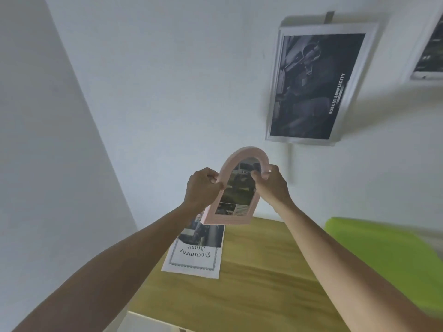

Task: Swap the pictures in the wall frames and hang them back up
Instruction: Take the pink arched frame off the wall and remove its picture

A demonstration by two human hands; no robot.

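Observation:
A pink arched picture frame (236, 218) with a dark photo inside is held up in front of the white wall, above the wooden table. My left hand (203, 188) grips its left edge. My right hand (271, 185) grips its right edge near the arch top. A white rectangular frame (359, 68) with a dark picture reading "ROBUST SIMPLICITY" hangs tilted on the wall at upper right. On the table lie a "Document Frame" paper insert (194, 259) and a dark picture (203, 233) partly over it.
Another white frame (422, 56) hangs at the far right edge of the wall, mostly cut off. The wooden table (263, 271) sits against the wall corner. A bright green object (388, 255) lies on its right side.

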